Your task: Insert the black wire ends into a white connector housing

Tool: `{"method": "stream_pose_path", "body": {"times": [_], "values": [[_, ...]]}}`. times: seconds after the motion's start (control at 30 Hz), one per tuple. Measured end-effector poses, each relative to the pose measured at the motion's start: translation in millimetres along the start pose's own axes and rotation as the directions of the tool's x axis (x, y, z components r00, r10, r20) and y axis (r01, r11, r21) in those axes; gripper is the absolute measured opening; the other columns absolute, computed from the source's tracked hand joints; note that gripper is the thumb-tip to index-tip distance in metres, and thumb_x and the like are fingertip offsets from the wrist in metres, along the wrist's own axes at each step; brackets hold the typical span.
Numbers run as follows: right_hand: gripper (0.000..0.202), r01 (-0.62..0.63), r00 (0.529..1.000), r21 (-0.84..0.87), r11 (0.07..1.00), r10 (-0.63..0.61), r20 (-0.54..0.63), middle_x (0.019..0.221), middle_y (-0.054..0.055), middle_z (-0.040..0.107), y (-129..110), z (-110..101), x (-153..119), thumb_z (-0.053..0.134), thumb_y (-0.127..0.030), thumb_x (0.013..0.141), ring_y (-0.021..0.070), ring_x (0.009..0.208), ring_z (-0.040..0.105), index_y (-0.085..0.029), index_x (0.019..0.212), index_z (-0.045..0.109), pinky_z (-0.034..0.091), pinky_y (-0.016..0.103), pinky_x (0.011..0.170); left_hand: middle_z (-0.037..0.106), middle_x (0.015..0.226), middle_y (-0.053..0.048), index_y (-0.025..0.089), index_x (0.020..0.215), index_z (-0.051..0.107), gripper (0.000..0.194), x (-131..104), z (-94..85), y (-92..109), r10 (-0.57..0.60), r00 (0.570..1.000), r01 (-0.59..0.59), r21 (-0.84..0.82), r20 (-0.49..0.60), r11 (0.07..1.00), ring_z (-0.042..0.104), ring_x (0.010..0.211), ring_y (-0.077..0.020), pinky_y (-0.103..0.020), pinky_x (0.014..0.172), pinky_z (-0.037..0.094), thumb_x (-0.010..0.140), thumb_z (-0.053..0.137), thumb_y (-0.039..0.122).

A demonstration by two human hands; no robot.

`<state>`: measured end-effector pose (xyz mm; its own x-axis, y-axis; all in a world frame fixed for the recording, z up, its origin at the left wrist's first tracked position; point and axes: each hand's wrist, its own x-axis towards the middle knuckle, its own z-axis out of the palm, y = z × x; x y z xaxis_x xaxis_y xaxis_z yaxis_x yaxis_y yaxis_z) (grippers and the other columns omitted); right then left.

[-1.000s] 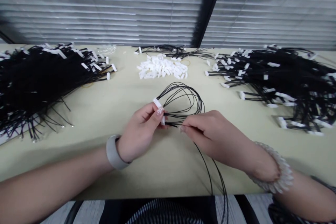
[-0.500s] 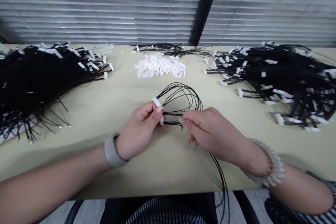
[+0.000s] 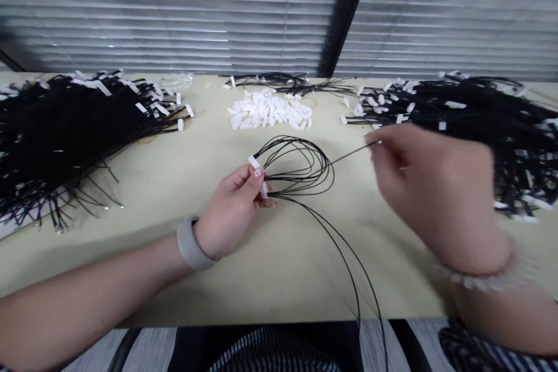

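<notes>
Two hands: left hand grip pinches white connector; right hand grip pinches wire.

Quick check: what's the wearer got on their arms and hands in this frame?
Both forearms are bare, no sleeves. The left hand has a plain grey band at the wrist and decorated nails. The right hand is motion-blurred, with a pale, ridged, translucent-looking bracelet at the wrist. No gloves; rings not discernible.
</notes>
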<state>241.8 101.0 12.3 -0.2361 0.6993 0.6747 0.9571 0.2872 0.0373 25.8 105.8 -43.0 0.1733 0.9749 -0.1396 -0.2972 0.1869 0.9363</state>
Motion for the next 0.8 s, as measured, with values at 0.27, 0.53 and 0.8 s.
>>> {"method": "stream_pose_path", "body": {"times": [0.27,0.53,0.8], "values": [[0.036,-0.160,0.862,0.906,0.391,0.503,-0.065,0.128,-0.004,0.049,-4,-16,11,0.043,-0.014,0.089,0.0094,0.092,0.060,-0.036,0.114,0.057,0.049,0.024,0.067,0.049,0.071,0.002,0.018,0.075,0.052,0.020,1,-5.8,-7,0.056,0.996,-0.064,0.143,0.063,0.988,0.048,0.065,-0.0096,-0.024,0.064,0.047,0.086,0.049,0.034],[0.008,-0.128,0.946,0.648,0.751,-0.104,0.307,0.070,-0.003,0.061,-25,-3,-4,0.053,-0.017,0.083,0.0065,0.061,0.052,-0.020,0.085,0.060,0.040,0.020,0.056,0.052,0.072,0.001,0.018,0.078,0.051,0.024,-7,-5.0,-5,0.149,0.968,-0.228,0.457,0.203,0.860,0.051,0.065,-0.0111,-0.024,0.061,0.044,0.089,0.042,0.036],[0.021,-0.098,0.888,0.595,0.798,-0.200,0.415,0.059,-0.004,0.050,-34,6,-4,0.045,-0.019,0.087,0.0047,0.056,0.040,-0.015,0.067,0.052,0.030,0.019,0.056,0.048,0.068,0.002,0.018,0.076,0.049,0.025,-10,-6.4,-3,0.198,0.929,-0.346,0.547,0.313,0.762,0.046,0.063,-0.0114,-0.024,0.060,0.040,0.091,0.038,0.034]]}}
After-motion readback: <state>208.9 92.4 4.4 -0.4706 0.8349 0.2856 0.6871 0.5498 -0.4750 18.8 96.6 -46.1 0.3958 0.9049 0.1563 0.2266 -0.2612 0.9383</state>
